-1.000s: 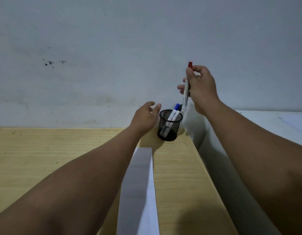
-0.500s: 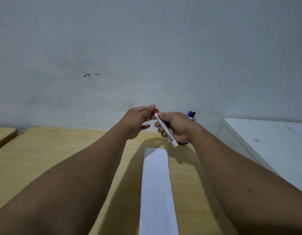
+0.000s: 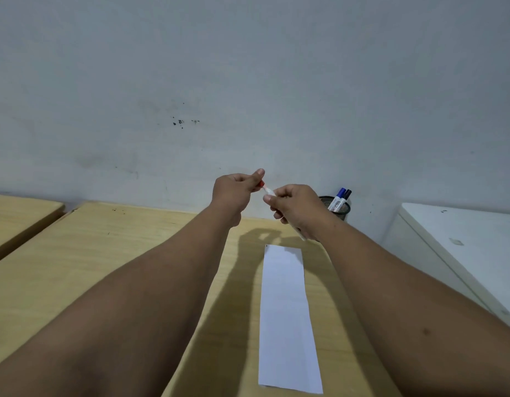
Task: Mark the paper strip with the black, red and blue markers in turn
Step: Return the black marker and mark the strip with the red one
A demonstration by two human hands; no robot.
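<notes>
Both hands are raised above the far end of the white paper strip (image 3: 285, 310), which lies lengthwise on the wooden table (image 3: 119, 267). My right hand (image 3: 296, 209) grips the white barrel of the red marker (image 3: 268, 191). My left hand (image 3: 236, 193) pinches the marker's red cap (image 3: 261, 184) between thumb and fingers. Whether the cap has come off I cannot tell. A tiny dark mark sits at the strip's far left corner. The blue marker (image 3: 337, 197) and the black marker (image 3: 344, 197) stand in a black mesh cup (image 3: 341, 210) by the wall.
A grey wall (image 3: 248, 96) rises right behind the table. A white cabinet (image 3: 463, 247) stands to the right, lower than the table edge. Another wooden table (image 3: 18, 216) sits at the far left, across a narrow gap.
My right hand brought the red marker down from above the cup to the middle. My left hand left the cup and took hold of the red cap. The view shifted left.
</notes>
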